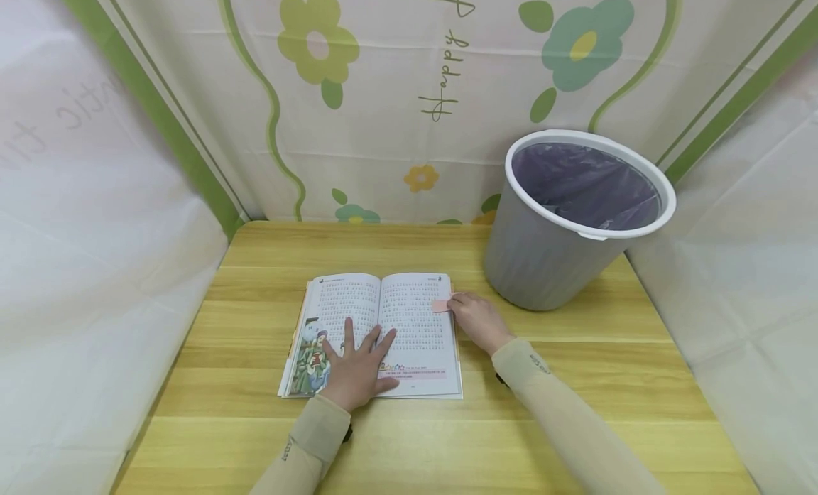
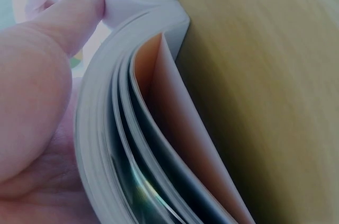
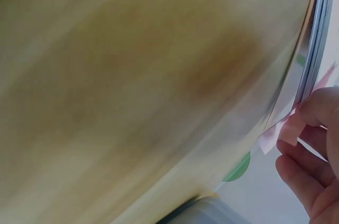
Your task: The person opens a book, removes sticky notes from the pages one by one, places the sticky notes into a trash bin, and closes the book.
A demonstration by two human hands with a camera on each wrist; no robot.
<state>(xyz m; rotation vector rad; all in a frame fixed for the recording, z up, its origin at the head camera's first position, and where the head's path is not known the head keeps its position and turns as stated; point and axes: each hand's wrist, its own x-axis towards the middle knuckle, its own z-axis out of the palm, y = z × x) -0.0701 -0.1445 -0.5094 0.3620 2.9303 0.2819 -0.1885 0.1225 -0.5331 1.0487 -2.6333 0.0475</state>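
Note:
An open book point(image 1: 409, 381) lies on the wooden table, with printed text on both pages and a coloured picture at the lower left. My left hand point(image 1: 358, 373) rests on the lower middle of its pages, fingers spread; in the left wrist view the thumb point(image 2: 79, 12) lies over the curved stack of pages point(image 2: 95, 118). At the right page's outer edge, a pink paper slip point(image 1: 440, 306) lies partly on the page. My right hand point(image 1: 481, 320) pinches this slip between thumb and fingers. In the right wrist view, pink paper point(image 3: 269, 138) shows beside the fingertips.
A grey trash bin point(image 1: 537, 253) with a white rim and a dark purple liner stands at the table's back right. Behind the wooden table point(image 1: 409, 445) hangs a flower-print cloth point(image 1: 383, 133); white cloth walls point(image 1: 83, 232) flank both sides.

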